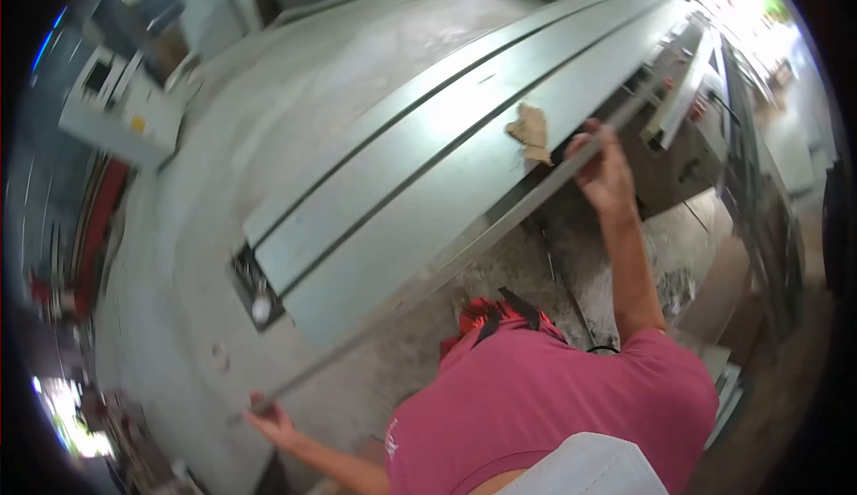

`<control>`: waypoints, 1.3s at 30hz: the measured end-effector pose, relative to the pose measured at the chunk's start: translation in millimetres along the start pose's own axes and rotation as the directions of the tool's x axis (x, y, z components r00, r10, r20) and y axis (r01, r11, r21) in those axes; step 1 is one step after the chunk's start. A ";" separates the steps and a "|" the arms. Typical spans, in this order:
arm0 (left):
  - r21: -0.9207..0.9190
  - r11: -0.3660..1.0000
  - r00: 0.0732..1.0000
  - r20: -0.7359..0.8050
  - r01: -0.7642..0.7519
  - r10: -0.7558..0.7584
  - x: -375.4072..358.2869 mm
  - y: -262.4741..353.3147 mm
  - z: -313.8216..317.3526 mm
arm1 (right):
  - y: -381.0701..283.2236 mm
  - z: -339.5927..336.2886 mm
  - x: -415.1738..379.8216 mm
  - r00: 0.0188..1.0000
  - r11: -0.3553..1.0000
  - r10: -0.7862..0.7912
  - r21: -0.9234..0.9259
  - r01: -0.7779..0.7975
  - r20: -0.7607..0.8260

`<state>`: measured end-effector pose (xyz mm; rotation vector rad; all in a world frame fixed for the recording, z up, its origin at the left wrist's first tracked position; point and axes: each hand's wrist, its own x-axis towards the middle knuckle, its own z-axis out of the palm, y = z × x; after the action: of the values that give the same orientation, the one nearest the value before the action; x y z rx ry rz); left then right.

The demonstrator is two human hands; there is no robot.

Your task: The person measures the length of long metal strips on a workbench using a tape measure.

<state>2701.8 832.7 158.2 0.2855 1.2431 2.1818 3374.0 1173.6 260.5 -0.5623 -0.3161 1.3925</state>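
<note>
A long, thin metal bar (518,213) runs slantwise in front of my body, slightly blurred. My left hand (272,425) is closed around its lower left end. Farther up the bar, my right hand (607,174) grips it with fingers wrapped over the edge. Beyond the bar lie long grey-green metal panels (402,236), separated by two dark lengthwise gaps. A crumpled brown scrap (531,133), cloth or paper, rests on the nearest panel close to my right hand.
At the panels' left end sits a dark tray (243,281) with a round white item. A white machine cabinet (125,107) stands on the concrete floor at the far left. Metal profiles (683,93) and a workbench box (674,169) are to the right.
</note>
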 end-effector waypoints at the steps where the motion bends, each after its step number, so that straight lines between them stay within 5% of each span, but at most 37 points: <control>1: -0.032 0.999 0.999 0.027 -0.025 0.026 16.1 5.2 -27.8 | 12.2 8.0 -4.2 0.998 0.998 0.058 -0.031 -0.059 -0.019; 3: -0.018 0.997 0.996 -0.042 -0.079 0.078 31.7 17.0 -54.0 | 34.3 25.7 -23.0 0.989 0.975 0.146 -0.167 -0.149 -0.025; 5: -0.047 0.991 0.927 -0.362 -0.123 0.098 25.7 39.6 -35.5 | 59.9 47.8 -48.7 0.983 0.965 0.182 -0.185 -0.183 -0.027; 9: 0.095 0.993 0.928 -0.361 -0.065 0.095 27.4 70.4 -100.2 | 103.6 52.2 -91.8 0.953 0.935 0.300 -0.180 -0.304 -0.052; 11: 0.329 0.886 0.928 -0.062 -0.328 0.367 38.2 67.7 -196.2 | 121.6 54.8 -125.4 0.952 0.931 0.297 -0.202 -0.305 -0.070; 12: 0.375 0.856 0.923 0.002 -0.357 0.384 57.0 70.4 -252.2 | 129.3 57.2 -140.4 0.951 0.927 0.300 -0.215 -0.309 -0.071; 15: 0.399 0.855 0.886 -0.179 -0.332 0.427 55.8 94.3 -297.1 | 146.1 59.1 -186.6 0.948 0.919 0.313 -0.236 -0.317 -0.053; 20: 0.623 0.728 0.889 -0.112 -0.286 0.445 42.9 116.8 -351.5 | 168.9 65.8 -254.3 0.929 0.854 0.355 -0.370 -0.367 -0.104; 30: 0.968 0.156 0.896 0.114 -0.197 0.428 40.5 169.8 -391.6 | 207.5 47.2 -359.3 0.885 0.739 0.427 -0.493 -0.459 -0.184; 39: 0.911 -0.413 0.916 0.183 -0.021 0.357 13.1 182.8 -418.4 | 230.2 44.4 -407.9 0.851 0.698 0.473 -0.492 -0.521 -0.229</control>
<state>2426.1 475.9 85.0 1.0398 3.1973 0.4010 3091.1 800.0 218.4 -1.2505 -0.5208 1.8072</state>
